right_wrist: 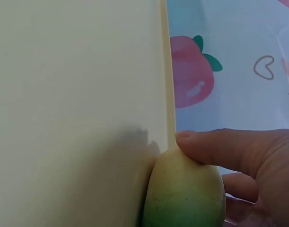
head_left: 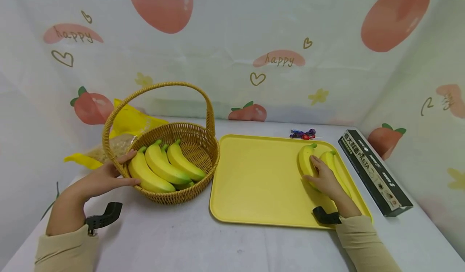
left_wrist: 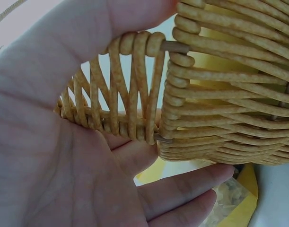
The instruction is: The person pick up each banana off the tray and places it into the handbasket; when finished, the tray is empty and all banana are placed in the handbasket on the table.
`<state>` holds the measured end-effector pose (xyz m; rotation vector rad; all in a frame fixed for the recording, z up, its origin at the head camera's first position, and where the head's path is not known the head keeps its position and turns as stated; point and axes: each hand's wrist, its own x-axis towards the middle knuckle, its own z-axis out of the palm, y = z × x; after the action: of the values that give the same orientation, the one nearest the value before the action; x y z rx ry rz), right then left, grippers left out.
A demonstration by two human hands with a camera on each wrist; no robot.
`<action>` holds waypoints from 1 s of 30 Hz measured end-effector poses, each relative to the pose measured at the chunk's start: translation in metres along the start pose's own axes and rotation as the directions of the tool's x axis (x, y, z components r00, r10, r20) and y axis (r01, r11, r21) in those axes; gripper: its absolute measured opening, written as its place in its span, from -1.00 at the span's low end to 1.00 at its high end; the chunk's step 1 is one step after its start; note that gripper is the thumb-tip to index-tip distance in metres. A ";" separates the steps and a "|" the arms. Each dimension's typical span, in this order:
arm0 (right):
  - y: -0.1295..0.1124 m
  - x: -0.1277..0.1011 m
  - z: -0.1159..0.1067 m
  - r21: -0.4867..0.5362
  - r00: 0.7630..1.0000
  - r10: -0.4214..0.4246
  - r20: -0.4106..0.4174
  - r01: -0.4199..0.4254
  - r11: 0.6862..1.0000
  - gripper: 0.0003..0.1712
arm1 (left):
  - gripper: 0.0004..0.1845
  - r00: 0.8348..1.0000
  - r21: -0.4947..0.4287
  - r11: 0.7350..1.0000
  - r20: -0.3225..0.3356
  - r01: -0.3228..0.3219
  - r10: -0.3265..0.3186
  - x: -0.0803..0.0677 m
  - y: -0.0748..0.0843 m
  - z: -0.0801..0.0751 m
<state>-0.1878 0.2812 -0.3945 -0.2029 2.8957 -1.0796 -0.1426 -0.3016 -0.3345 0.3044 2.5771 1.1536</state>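
Note:
A woven wicker basket point(head_left: 189, 143) with a tall handle holds a bunch of yellow bananas point(head_left: 163, 167) with green tips. My left hand point(head_left: 114, 174) grips the basket's near-left rim. In the left wrist view the thumb of that left hand point(left_wrist: 64, 156) lies over the woven basket wall point(left_wrist: 220, 94) and the fingers reach under it. Two more bananas lie at the right end of a yellow tray point(head_left: 254, 175). My right hand point(head_left: 321, 178) curls over the left banana point(head_left: 306, 159), beside the other banana point(head_left: 331, 161). In the right wrist view the thumb point(right_wrist: 220, 149) presses the banana's green end point(right_wrist: 184, 194) against the tray point(right_wrist: 78, 94).
A long black pasta box point(head_left: 374, 171) lies right of the tray. Small wrapped sweets point(head_left: 303, 134) sit behind the tray. A yellow bag of grain point(head_left: 120, 141) lies behind the basket. A printed cloth backdrop closes in the back and sides of the white table point(head_left: 181, 239).

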 end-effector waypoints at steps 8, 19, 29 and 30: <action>-0.004 -0.001 0.002 -0.026 0.999 0.019 0.028 -0.019 0.999 -0.12 | -0.01 1.000 0.002 1.000 -0.002 0.001 -0.001 0.000 0.001 0.000; -0.003 -0.003 0.005 -0.054 0.997 -0.049 0.055 0.052 0.997 -0.09 | -0.01 1.000 0.006 1.000 -0.004 0.008 -0.008 0.000 0.002 0.000; -0.006 -0.002 0.006 0.012 0.997 -0.061 0.046 0.061 0.998 -0.14 | -0.02 1.000 0.010 1.000 0.001 0.001 -0.001 0.000 0.001 0.000; -0.007 -0.003 0.006 0.020 0.997 -0.062 0.046 0.061 0.998 -0.14 | -0.02 1.000 0.011 1.000 0.002 0.001 -0.001 0.000 0.001 0.000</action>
<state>-0.1838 0.2724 -0.3940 -0.3137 2.8546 -1.0943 -0.1431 -0.3009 -0.3338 0.3063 2.5823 1.1378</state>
